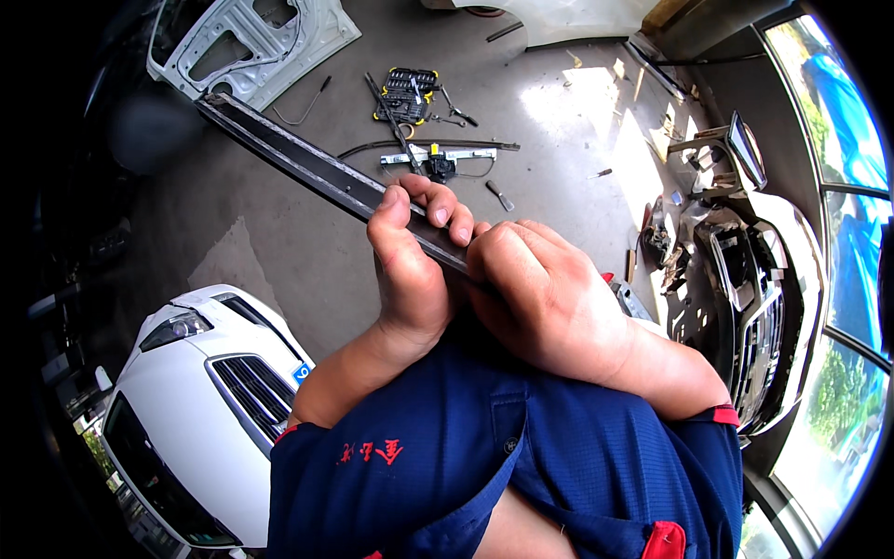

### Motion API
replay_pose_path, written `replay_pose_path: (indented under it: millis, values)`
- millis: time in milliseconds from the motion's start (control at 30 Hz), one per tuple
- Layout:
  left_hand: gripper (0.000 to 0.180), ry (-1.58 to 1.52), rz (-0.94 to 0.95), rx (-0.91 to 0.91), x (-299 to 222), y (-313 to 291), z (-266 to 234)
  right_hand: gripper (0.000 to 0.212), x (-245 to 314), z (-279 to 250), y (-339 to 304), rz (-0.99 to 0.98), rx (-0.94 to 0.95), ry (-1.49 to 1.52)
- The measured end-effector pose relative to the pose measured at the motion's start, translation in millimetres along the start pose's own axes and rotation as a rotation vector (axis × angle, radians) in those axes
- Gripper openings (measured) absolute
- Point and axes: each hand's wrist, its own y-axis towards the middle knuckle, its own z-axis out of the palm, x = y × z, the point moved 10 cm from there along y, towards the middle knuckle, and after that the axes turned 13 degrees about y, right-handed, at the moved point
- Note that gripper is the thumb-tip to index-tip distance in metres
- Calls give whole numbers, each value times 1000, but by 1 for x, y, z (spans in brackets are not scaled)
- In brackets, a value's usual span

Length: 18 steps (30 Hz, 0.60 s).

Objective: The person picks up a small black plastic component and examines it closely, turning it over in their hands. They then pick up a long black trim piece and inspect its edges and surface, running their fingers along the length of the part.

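Observation:
A long, narrow black trim strip (307,160) with lighter grey edges slants from the upper left down to my chest. Its far end reaches over the white door panel's corner in the picture. Wrapped round its lower part is my left hand (414,265), thumb on the near edge and fingertips curled over the far one. Right beside it, my right hand (549,289) is closed in a fist at the strip's near end, which the hand hides. Whether the strip ends inside that fist I cannot see.
On the floor ahead lie a white door panel (265,47), an open tool case (407,93), a window regulator (440,158) and a brush-like tool (500,196). A white car (205,382) stands at left, a removed bumper (792,270) and other parts at right by the windows.

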Motion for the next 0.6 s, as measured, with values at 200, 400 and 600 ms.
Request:
replay_pose_path:
  millis: [200, 400, 600]
  values:
    - [43, -12, 1, 8, -2, 2, 2, 27, 3, -6, 1, 33, -52, -3]
    - [42, -59, 2, 23, -6, 4, 0, 21, 4, 1, 5, -62, -39, 11]
    - [40, 18, -15, 18, -7, 6, -6, 30, 2, 9, 7, 27, -7, -51]
